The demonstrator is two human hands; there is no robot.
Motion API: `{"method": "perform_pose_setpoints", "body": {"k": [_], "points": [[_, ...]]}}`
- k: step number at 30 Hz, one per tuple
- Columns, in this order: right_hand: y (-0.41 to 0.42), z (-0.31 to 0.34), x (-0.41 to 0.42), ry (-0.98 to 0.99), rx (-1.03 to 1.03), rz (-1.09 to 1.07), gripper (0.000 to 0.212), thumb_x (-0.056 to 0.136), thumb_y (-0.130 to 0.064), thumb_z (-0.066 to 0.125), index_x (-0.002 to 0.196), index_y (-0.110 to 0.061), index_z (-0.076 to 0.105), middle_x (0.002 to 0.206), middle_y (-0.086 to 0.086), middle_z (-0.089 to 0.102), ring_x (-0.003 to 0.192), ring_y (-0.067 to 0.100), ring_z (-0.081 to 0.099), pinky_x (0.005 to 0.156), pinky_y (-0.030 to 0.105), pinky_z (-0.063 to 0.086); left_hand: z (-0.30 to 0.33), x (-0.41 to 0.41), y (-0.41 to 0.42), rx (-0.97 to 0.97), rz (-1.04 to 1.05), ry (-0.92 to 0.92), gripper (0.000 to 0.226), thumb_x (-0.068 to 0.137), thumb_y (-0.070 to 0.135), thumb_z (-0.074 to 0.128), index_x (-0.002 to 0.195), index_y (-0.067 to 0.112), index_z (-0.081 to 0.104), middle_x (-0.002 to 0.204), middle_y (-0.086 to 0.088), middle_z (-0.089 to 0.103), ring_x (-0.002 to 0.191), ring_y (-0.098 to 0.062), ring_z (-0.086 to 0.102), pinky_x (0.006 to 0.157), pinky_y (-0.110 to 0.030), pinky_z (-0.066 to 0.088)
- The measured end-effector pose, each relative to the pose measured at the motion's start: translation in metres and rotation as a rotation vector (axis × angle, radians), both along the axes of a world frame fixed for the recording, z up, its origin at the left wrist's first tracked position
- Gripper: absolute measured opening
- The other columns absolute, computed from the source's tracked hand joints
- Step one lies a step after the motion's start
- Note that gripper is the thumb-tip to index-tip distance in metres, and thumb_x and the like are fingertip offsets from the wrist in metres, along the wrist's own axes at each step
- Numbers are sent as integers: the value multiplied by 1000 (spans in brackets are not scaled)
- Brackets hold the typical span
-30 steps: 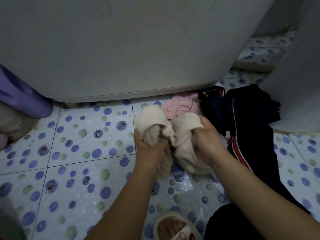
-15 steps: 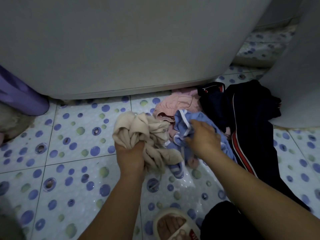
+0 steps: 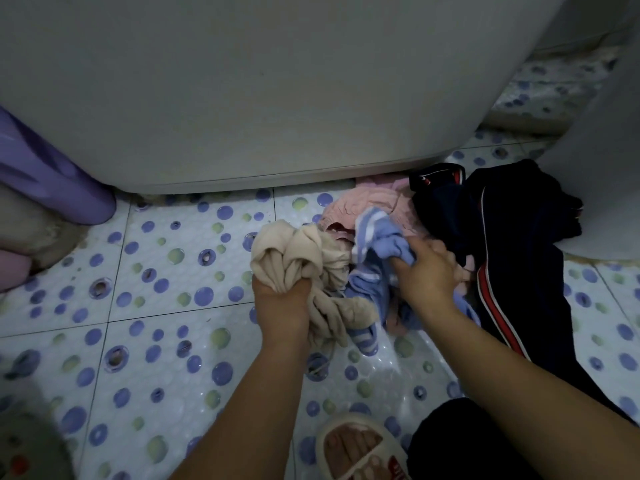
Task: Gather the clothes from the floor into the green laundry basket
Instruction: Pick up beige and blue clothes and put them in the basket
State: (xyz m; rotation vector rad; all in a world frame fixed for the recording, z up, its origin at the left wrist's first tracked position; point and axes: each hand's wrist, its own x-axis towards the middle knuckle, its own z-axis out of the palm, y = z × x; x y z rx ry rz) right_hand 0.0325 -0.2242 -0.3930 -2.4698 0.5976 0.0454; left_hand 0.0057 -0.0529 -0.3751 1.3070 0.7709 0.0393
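Note:
My left hand (image 3: 282,303) is shut on a bunched beige garment (image 3: 301,258), held just above the dotted floor. To its right, my right hand (image 3: 427,271) grips a light blue garment with white stripes (image 3: 377,251), lifting its top edge. A pink garment (image 3: 367,206) lies behind them against the appliance base. A dark navy garment with red and white stripes (image 3: 512,237) sprawls on the floor at the right. At the bottom left corner a blurred pale green rim (image 3: 31,445) shows; I cannot tell whether it is the laundry basket.
A large white appliance (image 3: 259,91) fills the top of the view, and another white body (image 3: 602,168) stands at the right. A purple plastic object (image 3: 45,174) sits at the left. My foot in a cream slipper (image 3: 360,448) is at the bottom.
My right hand has closed on the blue striped garment and raised it. My left hand has held the beige bundle at the left, apart from the pile.

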Motion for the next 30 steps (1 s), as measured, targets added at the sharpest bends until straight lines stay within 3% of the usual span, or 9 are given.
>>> {"method": "perform_pose_setpoints", "body": {"k": [3, 9, 12, 15, 18, 20, 22, 25, 30], "points": [[22, 35, 1, -177, 646, -87, 9, 89, -17, 59, 96, -16, 63, 88, 0, 62, 95, 25, 60, 84, 36, 49, 12, -2, 4, -19, -1, -5, 51, 85, 0, 64, 125, 26, 45, 97, 16, 58, 104, -14, 56, 101, -34, 45], [74, 107, -1, -68, 1302, 41, 24, 96, -18, 50, 115, -8, 59, 107, 12, 68, 87, 17, 69, 75, 24, 58, 65, -13, 29, 67, -15, -84, 52, 84, -1, 66, 124, 24, 44, 103, 14, 57, 93, -6, 57, 85, -22, 46], [103, 151, -8, 99, 1267, 193, 28, 96, -22, 49, 111, -2, 60, 110, 18, 65, 87, 20, 65, 80, 28, 55, 103, -24, 51, 112, -10, -134, 52, 80, 2, 70, 126, 13, 48, 118, 3, 61, 107, -16, 60, 98, -32, 47], [132, 201, -22, 154, 1162, 363, 44, 95, -36, 48, 109, 3, 60, 108, 24, 65, 96, 28, 64, 89, 37, 50, 145, -44, 76, 118, -127, -168, 77, 62, 9, 73, 133, 17, 43, 121, -5, 66, 106, -22, 66, 95, -45, 53], [160, 249, -42, 27, 964, 581, 51, 97, -42, 42, 67, -3, 57, 66, 14, 57, 67, 23, 53, 72, 35, 42, 181, -62, 91, 119, -296, -170, 120, 52, 12, 84, 147, 27, 12, 134, -2, 56, 115, -21, 61, 98, -45, 51], [175, 279, -59, 38, 851, 678, 53, 93, -52, 43, 62, -10, 54, 65, 9, 53, 68, 20, 50, 67, 31, 41, 203, -74, 99, 235, -281, -152, 137, 42, 24, 88, 149, 24, 4, 136, -2, 51, 117, -21, 58, 101, -44, 49], [188, 307, -75, 105, 775, 727, 53, 88, -62, 42, 72, -14, 60, 79, 13, 61, 79, 20, 56, 75, 30, 46, 222, -89, 110, 334, -95, -184, 116, 48, 16, 87, 143, 12, 20, 127, -5, 56, 109, -24, 61, 97, -44, 51], [206, 340, -99, 102, 862, 761, 68, 87, -59, 46, 93, 6, 66, 92, 26, 58, 82, 24, 53, 80, 36, 45, 252, -115, 136, 328, 194, -250, 85, 54, 10, 75, 131, 9, 40, 115, -12, 65, 101, -28, 66, 93, -49, 53], [217, 343, -127, 136, 787, 914, 30, 86, -26, 66, 113, -13, 61, 108, 8, 60, 91, 16, 53, 74, 27, 41, 292, -139, 189, 211, 396, -358, 81, 50, 14, 71, 128, 8, 48, 115, -14, 67, 102, -31, 66, 92, -50, 54]]}}
